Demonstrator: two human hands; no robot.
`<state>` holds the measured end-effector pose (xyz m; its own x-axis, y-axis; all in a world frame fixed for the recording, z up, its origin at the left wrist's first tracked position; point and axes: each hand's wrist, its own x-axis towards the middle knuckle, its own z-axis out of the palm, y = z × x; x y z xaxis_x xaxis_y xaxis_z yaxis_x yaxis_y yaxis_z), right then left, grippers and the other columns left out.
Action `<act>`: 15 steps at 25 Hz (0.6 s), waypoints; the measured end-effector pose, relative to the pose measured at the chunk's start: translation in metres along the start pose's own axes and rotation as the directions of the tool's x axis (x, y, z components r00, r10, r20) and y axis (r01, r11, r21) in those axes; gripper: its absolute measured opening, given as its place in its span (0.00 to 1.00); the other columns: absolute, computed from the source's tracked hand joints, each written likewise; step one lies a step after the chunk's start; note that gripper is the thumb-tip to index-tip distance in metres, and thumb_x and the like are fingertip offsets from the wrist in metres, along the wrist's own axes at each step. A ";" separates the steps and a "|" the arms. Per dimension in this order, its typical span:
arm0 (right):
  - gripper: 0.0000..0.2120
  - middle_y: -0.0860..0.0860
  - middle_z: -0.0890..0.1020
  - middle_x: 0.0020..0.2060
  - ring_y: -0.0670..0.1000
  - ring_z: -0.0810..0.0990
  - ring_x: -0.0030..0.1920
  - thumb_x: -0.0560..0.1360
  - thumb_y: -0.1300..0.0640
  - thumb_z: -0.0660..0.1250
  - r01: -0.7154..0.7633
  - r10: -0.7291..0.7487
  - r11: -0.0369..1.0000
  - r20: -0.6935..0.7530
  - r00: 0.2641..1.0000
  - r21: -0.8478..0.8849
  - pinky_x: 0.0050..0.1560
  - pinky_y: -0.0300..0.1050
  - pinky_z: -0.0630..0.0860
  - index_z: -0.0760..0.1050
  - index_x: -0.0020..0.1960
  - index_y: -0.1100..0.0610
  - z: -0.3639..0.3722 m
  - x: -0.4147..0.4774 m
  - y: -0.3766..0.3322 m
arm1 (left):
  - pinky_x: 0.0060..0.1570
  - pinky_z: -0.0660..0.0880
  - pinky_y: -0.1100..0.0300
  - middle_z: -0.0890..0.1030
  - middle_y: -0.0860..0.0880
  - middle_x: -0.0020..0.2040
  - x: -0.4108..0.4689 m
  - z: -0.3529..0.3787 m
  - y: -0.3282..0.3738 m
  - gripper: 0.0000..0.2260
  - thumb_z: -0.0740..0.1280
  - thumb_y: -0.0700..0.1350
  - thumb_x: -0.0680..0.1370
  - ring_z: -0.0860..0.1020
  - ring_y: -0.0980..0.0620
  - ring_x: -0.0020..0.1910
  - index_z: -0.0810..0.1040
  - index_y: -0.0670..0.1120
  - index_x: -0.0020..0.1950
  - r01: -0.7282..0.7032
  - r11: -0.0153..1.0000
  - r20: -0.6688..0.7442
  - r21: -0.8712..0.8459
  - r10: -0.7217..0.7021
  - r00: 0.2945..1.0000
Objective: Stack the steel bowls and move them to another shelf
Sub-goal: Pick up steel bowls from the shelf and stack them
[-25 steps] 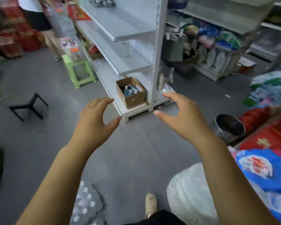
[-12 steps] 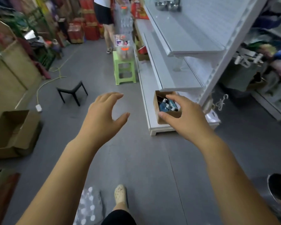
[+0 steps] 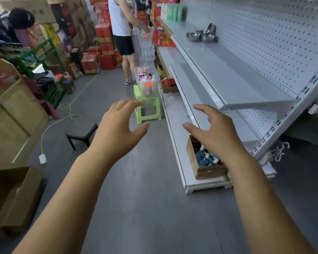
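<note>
Both hands are held out over the grey floor [image 3: 136,208] in the near middle of the aisle, apart from each other and touching nothing. The left hand [image 3: 120,126] has its fingers loosely curved with the thumb spread away from them; the right hand [image 3: 210,133] is the same, fingers relaxed and parted, holding nothing.

The steel bowls [image 3: 200,36] sit in a small cluster at the far end of the top shelf [image 3: 231,74] of the white shelving unit on the right, well apart from both hands. 1 bowl leans tilted against the pegboard back panel [image 3: 275,43]; the others rest upright, just beside one another.

On the bottom shelf [image 3: 173,123], near the right hand, stands an open cardboard box [image 3: 208,170] with small bottles in it. Further left a green stool [image 3: 148,111] carries a clear plastic bin [image 3: 147,82], and a black stool [image 3: 82,134] stands near the left hand. A person in a white top [image 3: 118,19] stands at the far end of the aisle
</note>
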<state>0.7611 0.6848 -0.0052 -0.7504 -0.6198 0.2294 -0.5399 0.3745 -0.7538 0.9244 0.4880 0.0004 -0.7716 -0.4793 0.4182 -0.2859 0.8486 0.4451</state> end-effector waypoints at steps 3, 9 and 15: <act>0.29 0.42 0.72 0.75 0.47 0.69 0.75 0.77 0.45 0.74 -0.030 0.029 0.999 -0.021 0.999 -0.013 0.66 0.38 0.63 0.71 0.76 0.46 0.007 0.057 0.012 | 0.69 0.65 0.57 0.75 0.52 0.71 0.060 0.022 -0.028 0.24 0.72 0.50 0.78 0.70 0.51 0.73 0.73 0.49 0.73 -0.017 1.000 0.045 -0.022 0.018 0.999; 0.29 0.43 0.72 0.75 0.49 0.70 0.75 0.77 0.45 0.74 -0.041 0.038 0.998 -0.071 0.997 -0.052 0.67 0.40 0.66 0.71 0.76 0.46 0.009 0.182 0.055 | 0.68 0.67 0.55 0.76 0.50 0.71 0.192 0.081 -0.064 0.25 0.73 0.50 0.77 0.71 0.49 0.71 0.73 0.48 0.73 -0.075 0.997 0.054 -0.028 0.077 0.996; 0.28 0.45 0.73 0.75 0.49 0.71 0.74 0.78 0.46 0.74 -0.020 0.012 0.996 -0.093 0.996 -0.082 0.64 0.37 0.65 0.72 0.76 0.48 -0.007 0.334 0.080 | 0.65 0.67 0.56 0.76 0.51 0.70 0.342 0.133 -0.081 0.25 0.74 0.51 0.77 0.72 0.49 0.69 0.74 0.49 0.73 -0.110 0.994 0.041 -0.024 0.111 0.993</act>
<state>0.4648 0.5124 0.0151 -0.7890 -0.5486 0.2765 -0.5544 0.4419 -0.7053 0.6080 0.2856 0.0016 -0.8212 -0.3722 0.4324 -0.1849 0.8906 0.4154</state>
